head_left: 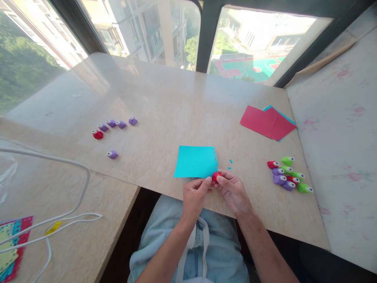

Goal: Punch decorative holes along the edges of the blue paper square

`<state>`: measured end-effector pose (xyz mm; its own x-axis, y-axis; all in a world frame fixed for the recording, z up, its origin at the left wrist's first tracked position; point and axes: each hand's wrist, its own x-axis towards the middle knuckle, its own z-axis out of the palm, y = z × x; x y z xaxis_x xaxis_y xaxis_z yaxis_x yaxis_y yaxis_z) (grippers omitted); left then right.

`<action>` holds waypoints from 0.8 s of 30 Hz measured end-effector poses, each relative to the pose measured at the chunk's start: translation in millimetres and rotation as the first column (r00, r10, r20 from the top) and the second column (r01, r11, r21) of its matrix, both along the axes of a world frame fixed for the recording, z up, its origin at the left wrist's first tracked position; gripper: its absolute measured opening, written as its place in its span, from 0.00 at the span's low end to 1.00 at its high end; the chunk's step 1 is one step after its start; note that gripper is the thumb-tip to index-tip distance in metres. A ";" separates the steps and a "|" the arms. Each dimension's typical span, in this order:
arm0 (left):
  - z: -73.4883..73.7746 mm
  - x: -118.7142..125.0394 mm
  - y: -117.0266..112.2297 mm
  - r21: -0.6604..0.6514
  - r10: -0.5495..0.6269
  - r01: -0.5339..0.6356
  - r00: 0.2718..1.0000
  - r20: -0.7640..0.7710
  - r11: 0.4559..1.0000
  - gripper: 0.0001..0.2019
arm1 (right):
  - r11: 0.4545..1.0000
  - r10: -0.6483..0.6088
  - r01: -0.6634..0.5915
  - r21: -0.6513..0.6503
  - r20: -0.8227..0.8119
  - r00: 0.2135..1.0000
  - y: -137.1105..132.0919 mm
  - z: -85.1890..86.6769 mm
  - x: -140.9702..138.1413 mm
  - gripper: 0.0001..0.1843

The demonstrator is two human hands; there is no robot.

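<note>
A blue sheet of paper (pixel 194 161) lies at the front of the table, with a row of small punched holes down its right edge. At its lower right corner, my right hand (pixel 234 192) is closed on a small red craft punch (pixel 216 177). My left hand (pixel 196 194) pinches the paper's lower edge between thumb and fingers, right beside the punch. Tiny blue paper bits (pixel 230 164) lie to the right of the sheet. How far the paper sits inside the punch is hidden by my fingers.
Several red, purple and green punches (pixel 290 175) are grouped at the right; more purple ones and a red one (pixel 97 135) stand at the left. Red and blue paper sheets (pixel 269 122) lie back right. White cables (pixel 85 184) and punched coloured sheets (pixel 14 243) are at the lower left.
</note>
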<state>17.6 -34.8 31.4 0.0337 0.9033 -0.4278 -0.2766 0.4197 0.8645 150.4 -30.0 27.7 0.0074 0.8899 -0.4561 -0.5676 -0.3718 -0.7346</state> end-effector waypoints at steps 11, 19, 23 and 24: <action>2.5 -0.8 -0.7 -0.008 0.060 -0.060 0.998 0.007 0.998 0.17 | 0.988 0.151 -0.153 -0.024 -0.079 0.985 4.2 4.1 12.6 0.16; 1.5 0.6 -3.0 -0.022 0.140 -0.140 0.990 0.003 0.990 0.16 | 0.984 0.169 -0.174 -0.040 -0.095 0.981 5.2 2.4 15.2 0.16; 2.1 -0.6 -2.0 -0.033 0.158 -0.158 0.987 0.012 0.987 0.16 | 0.985 0.159 -0.163 -0.047 -0.088 0.983 5.0 4.7 14.6 0.16; 2.2 -0.9 -1.8 -0.036 0.162 -0.161 0.987 0.011 0.986 0.16 | 0.986 0.158 -0.162 -0.048 -0.084 0.984 4.9 5.3 14.5 0.16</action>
